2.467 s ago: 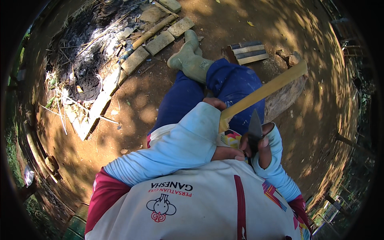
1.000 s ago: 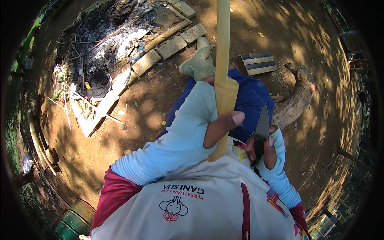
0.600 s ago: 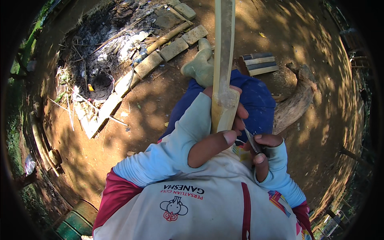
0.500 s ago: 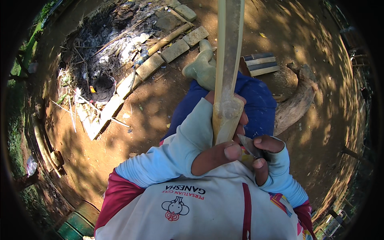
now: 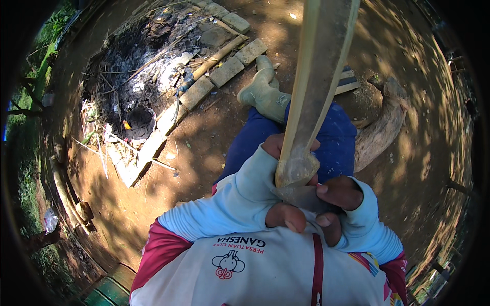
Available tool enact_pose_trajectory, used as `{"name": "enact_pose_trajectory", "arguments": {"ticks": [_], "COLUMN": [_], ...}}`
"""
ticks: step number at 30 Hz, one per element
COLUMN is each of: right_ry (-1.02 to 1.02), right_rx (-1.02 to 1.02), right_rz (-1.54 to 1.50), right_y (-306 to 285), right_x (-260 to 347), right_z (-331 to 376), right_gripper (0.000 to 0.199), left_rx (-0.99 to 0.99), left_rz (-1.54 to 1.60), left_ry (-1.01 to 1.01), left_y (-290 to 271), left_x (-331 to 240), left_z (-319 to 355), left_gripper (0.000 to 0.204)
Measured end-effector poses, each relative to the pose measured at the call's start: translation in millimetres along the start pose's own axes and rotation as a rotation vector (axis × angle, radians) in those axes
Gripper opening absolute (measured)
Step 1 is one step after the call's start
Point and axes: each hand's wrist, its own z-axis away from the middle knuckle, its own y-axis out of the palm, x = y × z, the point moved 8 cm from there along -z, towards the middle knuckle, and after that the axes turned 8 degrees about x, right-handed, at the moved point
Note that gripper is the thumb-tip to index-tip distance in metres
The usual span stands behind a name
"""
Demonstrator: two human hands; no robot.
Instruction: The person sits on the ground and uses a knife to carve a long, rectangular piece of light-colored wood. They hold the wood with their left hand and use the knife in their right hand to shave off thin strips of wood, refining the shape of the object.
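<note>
Left hand first: I see it wrapped around the lower end of a long pale yellow-green split stalk, perhaps bamboo, thumb low and fingers round the back. That stalk rises steeply from my chest toward the top of the view. My right hand sits just beside it, clenched on a dark grey knife blade whose flat lies against the cut base of the stalk.

Below them are my blue-trousered knees and one olive rubber boot on bare brown earth. A curved grey log lies right of the legs.

Further out, a row of grey bricks edges a patch of ash and charred sticks. A blackened round pot sits at its near side; what it contains I cannot tell. A green drum rim shows at lower left.
</note>
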Motion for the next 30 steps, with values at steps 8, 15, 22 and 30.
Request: {"name": "enact_pose_trajectory", "arguments": {"ticks": [8,15,22,30], "right_ry": [0.012,0.039,0.056,0.038], "right_rx": [-0.018,0.006,0.037,0.000], "right_rz": [0.061,0.050,0.030,0.037], "right_y": [-3,-3,-1,-2], "right_x": [5,4,3,4], "right_z": [2,6,11,13], "right_gripper": [0.041,0.041,0.041,0.042], "left_rx": [-0.008,-0.053,0.049,0.171], "left_rz": [0.086,0.143,0.026,-0.198], "left_ry": [-0.111,-0.157,-0.138,-0.070], "left_y": [0,0,3,5], "left_x": [8,12,10,4], "left_z": [3,7,6,5], "left_gripper": [0.110,0.106,0.105,0.103]}}
